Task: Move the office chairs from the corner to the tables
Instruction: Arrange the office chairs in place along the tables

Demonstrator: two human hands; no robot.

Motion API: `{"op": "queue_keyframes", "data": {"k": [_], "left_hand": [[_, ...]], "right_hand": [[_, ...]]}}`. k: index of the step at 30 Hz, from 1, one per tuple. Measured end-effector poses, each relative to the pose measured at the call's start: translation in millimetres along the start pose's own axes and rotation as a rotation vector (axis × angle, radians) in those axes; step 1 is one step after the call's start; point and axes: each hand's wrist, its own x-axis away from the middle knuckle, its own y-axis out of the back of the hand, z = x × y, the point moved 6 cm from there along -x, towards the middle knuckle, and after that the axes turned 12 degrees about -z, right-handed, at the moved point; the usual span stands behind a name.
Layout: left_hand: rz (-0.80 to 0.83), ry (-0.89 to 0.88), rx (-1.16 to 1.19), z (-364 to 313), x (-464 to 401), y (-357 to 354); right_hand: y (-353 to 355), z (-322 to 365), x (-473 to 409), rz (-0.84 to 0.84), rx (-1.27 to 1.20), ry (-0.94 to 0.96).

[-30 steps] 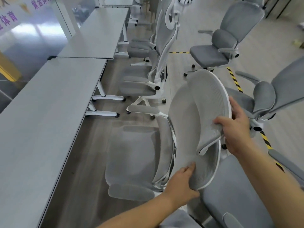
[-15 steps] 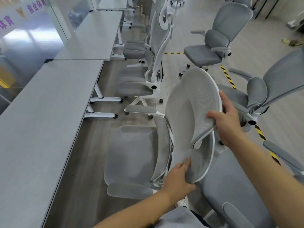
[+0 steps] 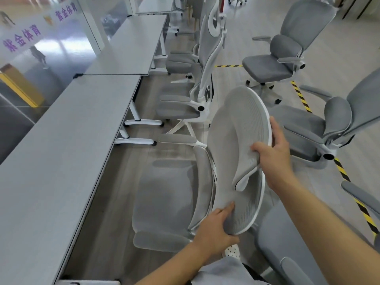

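Chair backrest (image 3: 236,140) under my hands: pale grey woven mesh, matt and finely ribbed, edged with a smooth white plastic rim of slight sheen. Its seat (image 3: 164,194): grey cloth, matt and soft-looking. Neighbouring chair (image 3: 273,58): darker grey cloth padding, white plastic frame. Bench (image 3: 61,151): grey wood-grain laminate, matt, on glossy white legs, apparently painted metal. Floor (image 3: 236,79): grey wood-look planking with low sheen, striped with yellow-and-black tape (image 3: 300,95).

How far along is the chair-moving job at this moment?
Done: two chairs are parked along the tables. In hand: left hand and right hand grip the backrest of a third chair, its seat beside the near table. Left: at least two loose chairs stand on the open floor.
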Motion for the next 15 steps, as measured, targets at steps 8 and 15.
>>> {"op": "queue_keyframes", "data": {"k": [8, 15], "left_hand": [[-0.047, 0.081, -0.046, -0.4, -2.7, -1.9], [-0.190, 0.124, -0.079, -16.0, -3.9, 0.8]], "right_hand": [[-8.1, 0.6, -5.4, 0.028, -0.042, -0.002], [-15.0, 3.0, -15.6, 0.148, -0.061, -0.001]]}}
